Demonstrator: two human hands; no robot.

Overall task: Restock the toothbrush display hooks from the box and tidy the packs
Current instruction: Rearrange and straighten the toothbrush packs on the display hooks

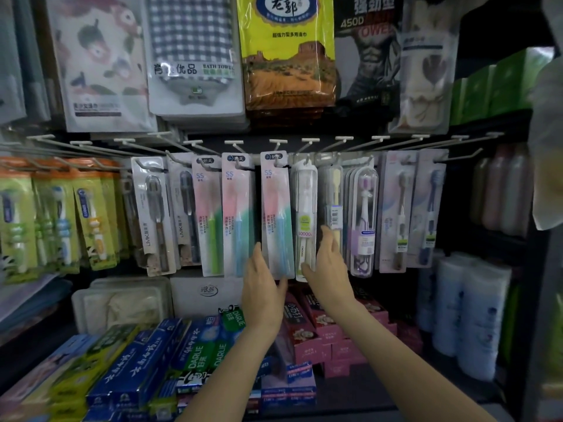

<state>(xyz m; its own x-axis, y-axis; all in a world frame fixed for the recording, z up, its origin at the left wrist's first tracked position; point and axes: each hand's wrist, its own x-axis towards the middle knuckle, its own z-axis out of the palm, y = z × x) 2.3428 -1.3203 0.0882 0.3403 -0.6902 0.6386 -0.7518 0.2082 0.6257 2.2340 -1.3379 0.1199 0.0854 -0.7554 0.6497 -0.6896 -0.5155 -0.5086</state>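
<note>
A person's two bare hands frame a pink-and-teal toothbrush pack (276,214) hanging on a wire hook (278,161) at the centre of a shop display. The left hand (262,287) lies with straight fingers along the pack's lower left edge and its thumb under the bottom corner; the right hand (327,266) is spread with relaxed fingers, just beside the pack and touching or nearly touching the white pack (305,220) on the next hook. Neither hand pinches or carries anything.

The row appears largely stocked: two matching pink packs (224,214) hang to the left, grey packs (155,214) beyond them, green packs (58,220) at the far left, and clear cased brushes (362,220) and pale packs (408,208) to the right. Every hook in view holds at least one pack, though how deep each stack runs cannot be told. The supply box is not in view, so what remains to hang cannot be judged.

The moment reads as the tidying stage, the centre pack being squared up. The grey packs and green packs hang tilted and would seem to need straightening. Toothpaste boxes (146,367) fill the shelf below.
</note>
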